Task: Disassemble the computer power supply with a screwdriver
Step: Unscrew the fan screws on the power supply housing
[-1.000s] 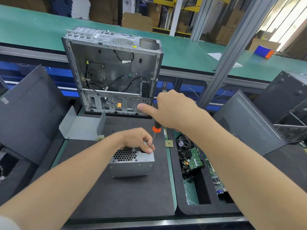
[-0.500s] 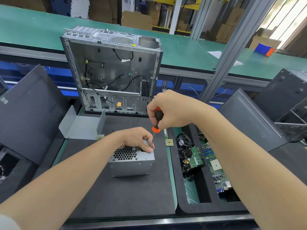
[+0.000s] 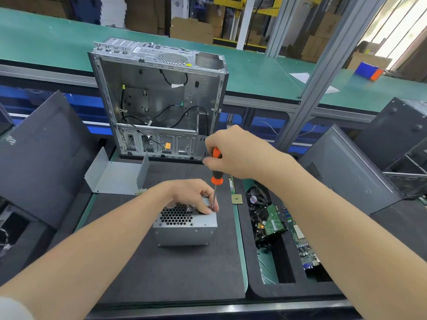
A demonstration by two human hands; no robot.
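Your right hand (image 3: 240, 153) is curled tight around the black and orange handle of the screwdriver (image 3: 216, 167). You hold it almost straight up and down, with the thin metal tip pointing down at the top right corner of the power supply (image 3: 184, 229).

Your left hand (image 3: 191, 195) lies on top of the power supply. Its fingers are bent over the top and hold the box, and its fingertips sit right beside the screwdriver tip.

The power supply is a small grey metal box with a grid of round holes on top. It stands on a black mat (image 3: 161, 273) in the middle of the bench (image 3: 241, 262).

Behind it, to the left, lies a bent grey metal cover (image 3: 115, 179). Further back stands an open computer case (image 3: 159, 98) with black wires inside. It has a small yellow sticker on top, too small to read.

Just right of the mat lies a small square chip (image 3: 236, 199). Beside that, a black tray (image 3: 254, 285) holds a fan (image 3: 254, 199) and a green circuit board (image 3: 273, 225). The board has a white label, but the words are too blurry to read.

Dark case panels lean on the left (image 3: 41, 153) and on the right (image 3: 346, 167).
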